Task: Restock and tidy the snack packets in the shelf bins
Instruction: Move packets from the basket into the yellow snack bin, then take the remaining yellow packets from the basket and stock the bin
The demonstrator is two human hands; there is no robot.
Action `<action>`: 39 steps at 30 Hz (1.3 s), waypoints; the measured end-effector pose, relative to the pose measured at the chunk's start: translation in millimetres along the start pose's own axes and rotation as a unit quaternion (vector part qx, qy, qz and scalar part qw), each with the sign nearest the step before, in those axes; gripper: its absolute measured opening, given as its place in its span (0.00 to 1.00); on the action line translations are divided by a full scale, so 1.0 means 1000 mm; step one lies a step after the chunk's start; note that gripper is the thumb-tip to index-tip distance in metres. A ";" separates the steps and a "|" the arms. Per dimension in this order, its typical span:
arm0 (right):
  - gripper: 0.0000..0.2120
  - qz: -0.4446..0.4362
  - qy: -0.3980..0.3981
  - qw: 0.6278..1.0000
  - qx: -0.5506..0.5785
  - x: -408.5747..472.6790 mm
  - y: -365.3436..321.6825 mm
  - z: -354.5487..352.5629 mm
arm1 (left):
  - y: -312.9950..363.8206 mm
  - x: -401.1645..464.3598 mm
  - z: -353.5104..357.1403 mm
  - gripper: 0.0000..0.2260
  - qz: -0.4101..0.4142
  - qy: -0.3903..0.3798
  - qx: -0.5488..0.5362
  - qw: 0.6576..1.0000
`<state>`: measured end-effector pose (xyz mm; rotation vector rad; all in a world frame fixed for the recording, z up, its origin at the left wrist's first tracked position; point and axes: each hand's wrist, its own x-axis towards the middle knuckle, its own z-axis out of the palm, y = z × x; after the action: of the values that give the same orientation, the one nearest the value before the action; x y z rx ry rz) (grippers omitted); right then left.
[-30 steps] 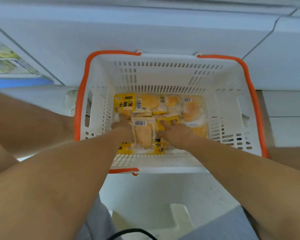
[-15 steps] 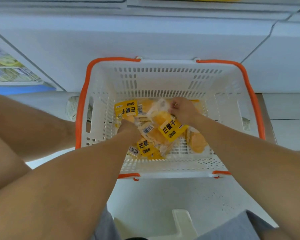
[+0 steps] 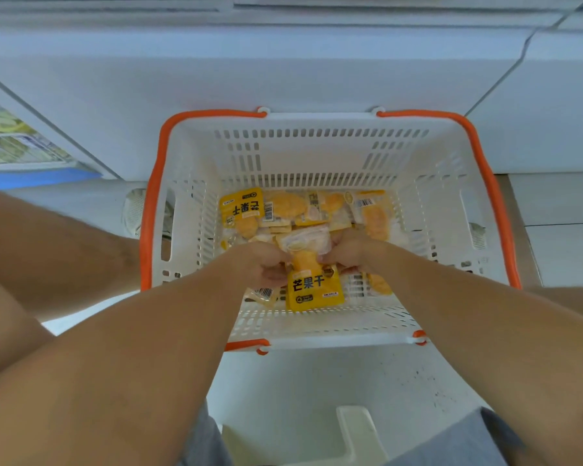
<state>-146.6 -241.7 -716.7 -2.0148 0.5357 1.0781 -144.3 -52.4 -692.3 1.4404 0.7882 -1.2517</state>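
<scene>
Fingers of my left hand (image 3: pixel 266 264) and right hand (image 3: pixel 349 252) curl round a held mango packet (image 3: pixel 312 280). Past them I see loose packets (image 3: pixel 283 210) against the basket (image 3: pixel 317 334) far wall; open floor just rightward.

- A pale, speckled floor (image 3: pixel 334 375) lay under even, cool light.
- Beyond the floor rose the white base panel (image 3: pixel 249 72) of a shelf unit, running across the whole far side.
- Right of that panel, a dark seam split off a second white panel (image 3: pixel 552 129).
- Left of the panel, a slanting shelf (image 3: pixel 11 149) showed blurred yellow-green goods above a blue strip (image 3: pixel 37 178).
- A brownish floor strip (image 3: pixel 519 230) bordered white tiles on the right.
</scene>
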 end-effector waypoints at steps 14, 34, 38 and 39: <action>0.04 0.042 -0.032 0.866 0.498 -0.020 0.007 -0.050 | 0.028 -0.006 0.018 0.11 0.159 0.120 -0.066 0.978; 0.06 -0.075 -0.021 0.921 0.382 -0.019 0.000 -0.045 | 0.045 -0.012 0.002 0.10 0.176 0.017 -0.125 0.976; 0.04 -0.104 0.054 0.950 0.291 -0.023 -0.019 -0.031 | 0.042 -0.014 0.011 0.29 0.140 -0.069 -0.092 0.983; 0.05 -0.104 0.067 0.954 0.272 -0.023 -0.022 -0.030 | 0.040 -0.012 0.013 0.35 0.140 -0.049 -0.059 0.987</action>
<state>-129.4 -251.9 -677.4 -1.6145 0.5992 0.5842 -114.2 -73.5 -668.8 1.3312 0.5611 -1.0351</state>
